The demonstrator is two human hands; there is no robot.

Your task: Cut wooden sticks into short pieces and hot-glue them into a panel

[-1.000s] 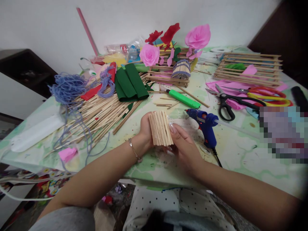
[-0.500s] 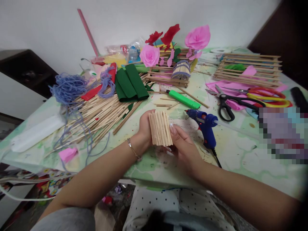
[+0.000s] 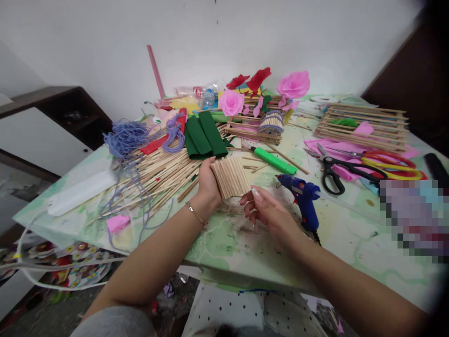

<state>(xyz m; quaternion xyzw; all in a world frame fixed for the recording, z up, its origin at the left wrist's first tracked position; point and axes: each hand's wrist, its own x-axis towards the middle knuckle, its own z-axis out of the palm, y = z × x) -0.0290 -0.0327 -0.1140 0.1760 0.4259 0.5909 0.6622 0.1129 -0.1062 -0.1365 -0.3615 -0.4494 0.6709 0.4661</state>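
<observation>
My left hand (image 3: 209, 185) is closed on a small panel of short wooden sticks (image 3: 231, 178) set side by side, held tilted above the table. Its thumb side shows along the panel's left edge; the other fingers are hidden behind it. Just off the panel's lower right corner is my right hand (image 3: 268, 210), loosely curled with its fingers apart and nothing visible in them. A blue hot glue gun (image 3: 301, 194), a clear glue stick in its back end, lies to the right of that hand. Beyond the panel lies a green utility knife (image 3: 275, 160).
Loose sticks (image 3: 164, 175), purple yarn (image 3: 126, 138) and folded green paper (image 3: 205, 135) cover the left side. At the back are paper flowers (image 3: 231, 103) and a small stick-built piece (image 3: 271, 122). Black-handled scissors (image 3: 333, 175) and a stick rack (image 3: 363, 128) occupy the right.
My right hand has come off the panel, moving slightly down and right. The panel has tilted in my left hand. The view has shifted, so the table things appear lower.
</observation>
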